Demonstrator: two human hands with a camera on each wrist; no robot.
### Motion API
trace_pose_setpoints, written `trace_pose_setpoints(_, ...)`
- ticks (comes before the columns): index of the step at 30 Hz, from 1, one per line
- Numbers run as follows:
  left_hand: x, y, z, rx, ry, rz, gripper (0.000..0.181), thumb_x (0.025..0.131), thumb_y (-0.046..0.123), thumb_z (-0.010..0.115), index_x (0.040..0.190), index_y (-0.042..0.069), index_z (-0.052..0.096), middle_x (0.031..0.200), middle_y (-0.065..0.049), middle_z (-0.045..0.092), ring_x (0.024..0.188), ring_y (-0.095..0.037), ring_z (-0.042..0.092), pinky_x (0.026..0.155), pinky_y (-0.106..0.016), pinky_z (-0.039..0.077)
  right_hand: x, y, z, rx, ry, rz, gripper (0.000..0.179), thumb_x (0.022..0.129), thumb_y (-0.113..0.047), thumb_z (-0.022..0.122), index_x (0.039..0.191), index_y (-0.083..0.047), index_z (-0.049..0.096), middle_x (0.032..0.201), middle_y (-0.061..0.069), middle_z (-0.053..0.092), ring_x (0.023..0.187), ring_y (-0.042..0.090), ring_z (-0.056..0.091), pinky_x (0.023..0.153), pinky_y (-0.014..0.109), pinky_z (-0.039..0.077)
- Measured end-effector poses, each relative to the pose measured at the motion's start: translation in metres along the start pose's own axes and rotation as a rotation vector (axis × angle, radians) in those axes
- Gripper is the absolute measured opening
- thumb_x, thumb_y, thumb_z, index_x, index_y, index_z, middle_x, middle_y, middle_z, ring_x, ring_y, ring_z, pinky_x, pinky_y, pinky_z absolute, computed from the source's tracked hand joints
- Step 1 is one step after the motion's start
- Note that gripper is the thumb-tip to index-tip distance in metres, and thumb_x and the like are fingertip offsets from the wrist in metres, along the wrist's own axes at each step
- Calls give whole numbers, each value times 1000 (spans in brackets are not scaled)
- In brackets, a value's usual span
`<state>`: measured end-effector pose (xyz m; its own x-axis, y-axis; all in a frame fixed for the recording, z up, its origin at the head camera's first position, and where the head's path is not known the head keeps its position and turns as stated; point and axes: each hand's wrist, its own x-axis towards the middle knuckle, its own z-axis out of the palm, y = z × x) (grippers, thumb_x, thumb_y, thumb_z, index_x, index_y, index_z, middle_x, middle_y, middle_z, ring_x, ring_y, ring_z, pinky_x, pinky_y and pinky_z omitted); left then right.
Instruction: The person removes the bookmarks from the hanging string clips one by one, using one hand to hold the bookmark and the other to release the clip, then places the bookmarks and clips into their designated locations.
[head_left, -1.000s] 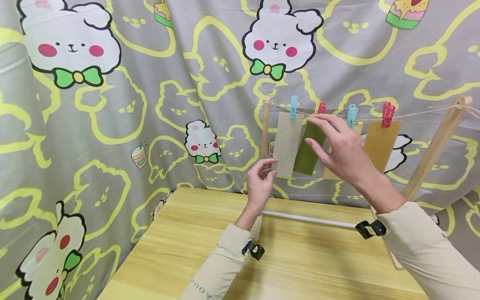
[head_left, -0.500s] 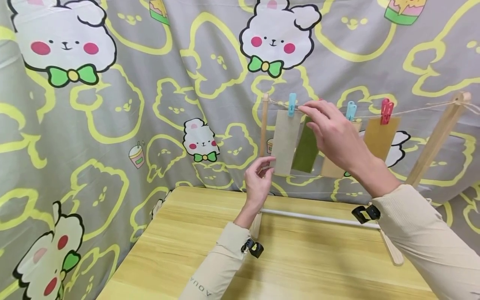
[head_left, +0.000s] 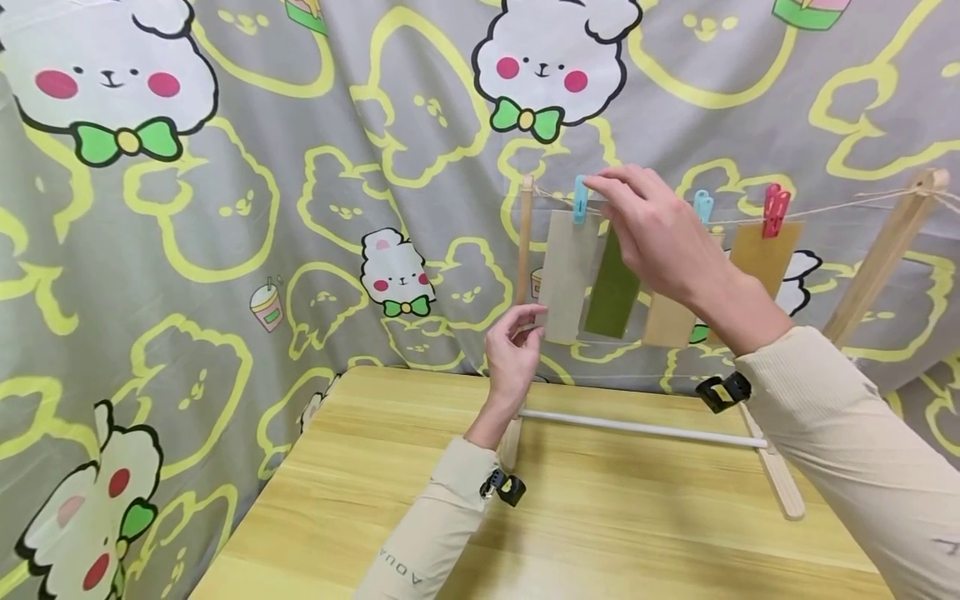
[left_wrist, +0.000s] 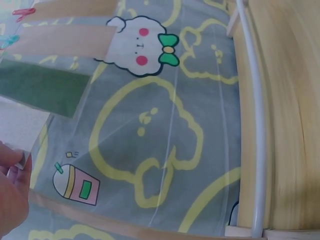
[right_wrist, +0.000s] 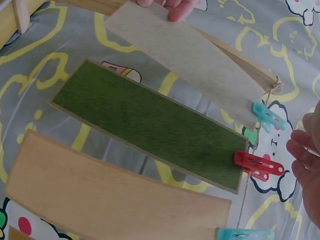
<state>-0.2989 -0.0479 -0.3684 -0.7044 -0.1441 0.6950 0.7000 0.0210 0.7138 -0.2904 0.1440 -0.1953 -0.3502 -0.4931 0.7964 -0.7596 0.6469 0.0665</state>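
My left hand (head_left: 513,358) pinches the lower left edge of a pale grey paper strip (right_wrist: 192,60) between thumb and fingers. A light-blue clothespin (right_wrist: 270,117) clips the strip's top to a string. Close beside this clothespin is my right hand (head_left: 663,233), its fingers loosely bent. In the right wrist view a small gap separates its fingertips from the clothespin. A dark green strip (right_wrist: 155,125) hangs alongside from a red clothespin (right_wrist: 257,164), which my right hand hides in the head view.
Further right hang a beige strip (right_wrist: 120,190) and a mustard strip (head_left: 765,258), each clipped. The string runs between a left wooden post (head_left: 524,242) and a right wooden post (head_left: 888,250). A white rod (head_left: 637,427) joins their feet on the wooden table (head_left: 600,517). A patterned curtain (head_left: 420,167) hangs behind.
My right hand has moved left and up along the string, from the green strip's top to the light-blue clothespin on the grey strip. My left hand stays at the grey strip's edge.
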Motion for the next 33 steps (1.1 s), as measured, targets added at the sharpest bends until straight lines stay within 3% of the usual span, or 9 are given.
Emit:
trace_pose_setpoints(12, 5, -4, -1, 25, 10, -13, 34, 83, -24, 63, 107, -2, 74, 106, -14, 74, 96, -24, 70, 85, -34, 61, 32, 5, -6, -15, -66, 49, 33, 103, 3, 54, 135, 4, 60, 126, 23, 62, 110, 37, 60, 95, 52, 54)
trace_pose_setpoints(18, 6, -4, 2, 30, 18, 1, 33, 84, -23, 63, 107, -3, 73, 107, -16, 74, 99, -28, 70, 85, -36, 61, 47, 8, -13, 31, -165, 151, 34, 108, -6, 45, 138, 4, 57, 126, 25, 63, 102, 38, 61, 90, 52, 52)
trace_pose_setpoints(23, 4, -5, 4, 24, 18, -3, 33, 84, -24, 63, 107, -3, 73, 107, -16, 74, 100, -29, 70, 85, -37, 61, 56, 10, -17, 28, -268, 187, 36, 109, -8, 43, 141, 6, 53, 129, 27, 62, 111, 41, 61, 97, 55, 50)
trace_pose_setpoints(28, 2, -6, 2, 33, 33, -28, 34, 84, -24, 63, 106, -1, 74, 105, -15, 74, 98, -26, 69, 85, -36, 61, 66, 14, -18, 93, -414, 302, 42, 111, -12, 38, 147, 6, 45, 136, 29, 59, 125, 43, 58, 108, 57, 44)
trace_pose_setpoints(33, -1, -7, -1, 31, 38, -33, 33, 84, -24, 64, 107, -3, 74, 105, -18, 73, 99, -34, 69, 87, -42, 61, 71, 19, -16, 131, -519, 373, 44, 110, -18, 45, 145, 8, 49, 136, 29, 60, 124, 42, 58, 106, 56, 45)
